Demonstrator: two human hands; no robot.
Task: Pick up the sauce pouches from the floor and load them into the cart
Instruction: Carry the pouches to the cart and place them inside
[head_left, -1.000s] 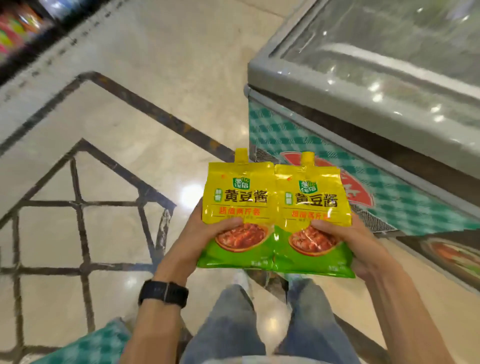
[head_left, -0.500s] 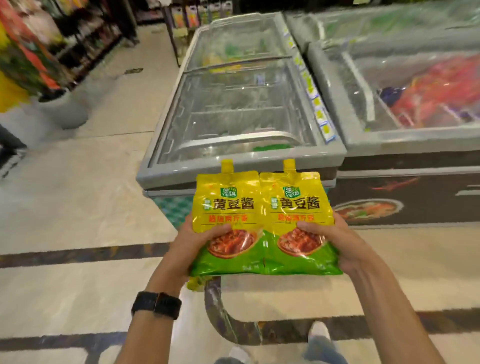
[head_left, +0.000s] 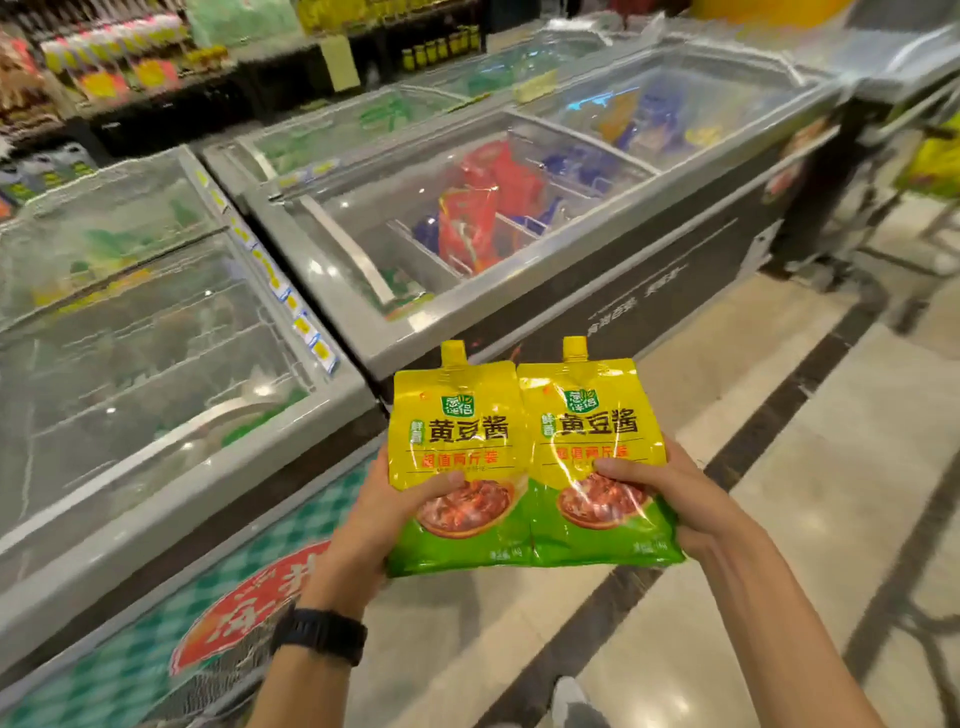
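View swings right since half a second ago; pouches ride along, same side-by-side hold. Left hand (head_left: 384, 519) pinches left pouch (head_left: 457, 441) low, thumb on front; right hand (head_left: 670, 499) likewise on right pouch (head_left: 592, 436). Spouts stand above grips, unsupported (film looks slick): thumb loosening mid-walk could drop one back onto floor (head_left: 779, 467) below grips.

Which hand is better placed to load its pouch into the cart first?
Probably the right hand. It grips the right sauce pouch, and the metal frame at far right, likely the cart, is on its side; the left hand, gripping the left sauce pouch, is nearer the freezers.
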